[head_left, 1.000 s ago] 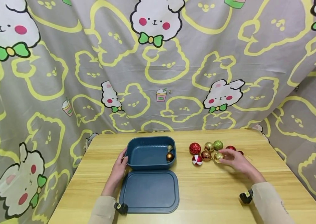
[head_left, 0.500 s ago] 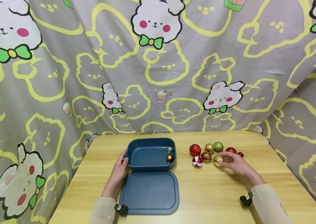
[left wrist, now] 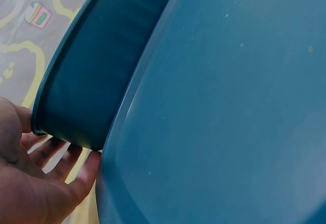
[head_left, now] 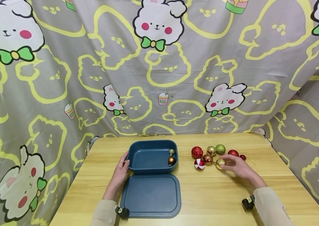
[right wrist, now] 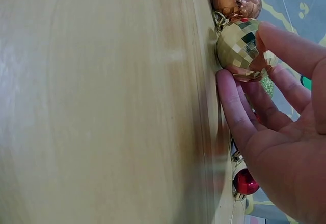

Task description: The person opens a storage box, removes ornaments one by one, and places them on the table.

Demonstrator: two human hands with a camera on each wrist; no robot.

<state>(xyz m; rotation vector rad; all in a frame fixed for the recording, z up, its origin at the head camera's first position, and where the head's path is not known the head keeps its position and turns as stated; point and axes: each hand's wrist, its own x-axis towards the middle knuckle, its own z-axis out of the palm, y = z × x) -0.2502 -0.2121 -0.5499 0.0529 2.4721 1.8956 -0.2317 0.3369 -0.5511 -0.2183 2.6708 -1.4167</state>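
In the head view, my left hand (head_left: 121,169) rests against the left end of a dark blue rectangular box (head_left: 148,171). The left wrist view has its fingers (left wrist: 84,170) touching the box's outer wall (left wrist: 76,102). Two small ornaments, one glittery gold (head_left: 172,152) and one bronze (head_left: 171,161), lie at the right end inside. My right hand (head_left: 237,167) pinches a gold mirrored Christmas ball (right wrist: 239,48) between thumb and fingertips, close over the wooden table. A copper ball (right wrist: 237,0) sits right beside it.
A flat blue lid (head_left: 151,196) lies in front of the box. Around the right hand are red (head_left: 197,152), gold (head_left: 211,150), green (head_left: 220,148) and red-and-white (head_left: 199,164) balls, plus darker red ones (head_left: 233,153) behind it. A patterned curtain (head_left: 159,116) hangs behind the wooden table (head_left: 210,197).
The head view has tilted slightly, so everything sits a little lower in it. Both hands keep nearly the same places, the right still at the gold ball.
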